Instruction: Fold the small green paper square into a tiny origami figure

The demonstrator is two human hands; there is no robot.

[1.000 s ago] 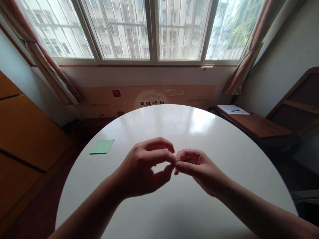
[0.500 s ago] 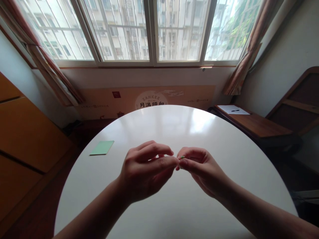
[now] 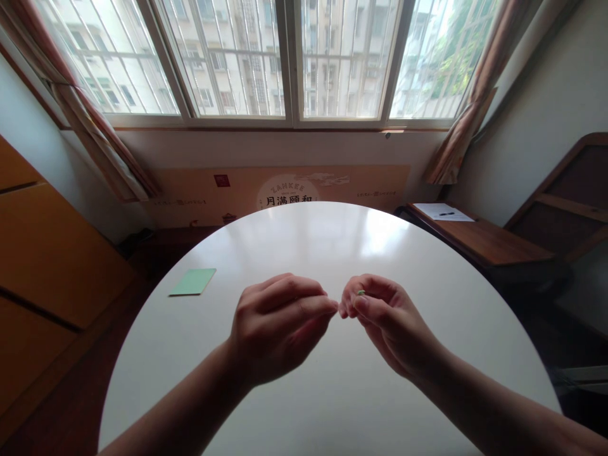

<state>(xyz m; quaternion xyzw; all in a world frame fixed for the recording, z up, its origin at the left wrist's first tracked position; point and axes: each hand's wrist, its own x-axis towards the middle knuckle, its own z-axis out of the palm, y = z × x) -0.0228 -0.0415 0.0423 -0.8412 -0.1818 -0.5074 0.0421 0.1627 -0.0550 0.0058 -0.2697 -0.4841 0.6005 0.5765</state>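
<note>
Over the middle of the white table, my two hands face each other, their fingertips almost meeting. My right hand (image 3: 387, 313) is closed in a pinch, thumb against index finger, on a small green piece (image 3: 361, 292); only a sliver of it shows, too little to tell its kind. The fingers of my left hand (image 3: 278, 326) are pressed together and point to the right. Whatever they hold, if anything, is hidden. A square green sticky note pad (image 3: 192, 282) lies flat at the left of the table, apart from both hands.
The round white table (image 3: 304, 411) fills the middle of the view. Beyond its right edge stands a wooden side table (image 3: 503, 244) with white paper (image 3: 439, 210) and a pen. Behind are a printed box panel (image 3: 190, 187) and barred windows. An orange cabinet (image 3: 47, 266) stands left.
My right hand has drawn slightly right and up with the green piece, opening a small gap from my left hand. The left fingers have closed closer together.
</note>
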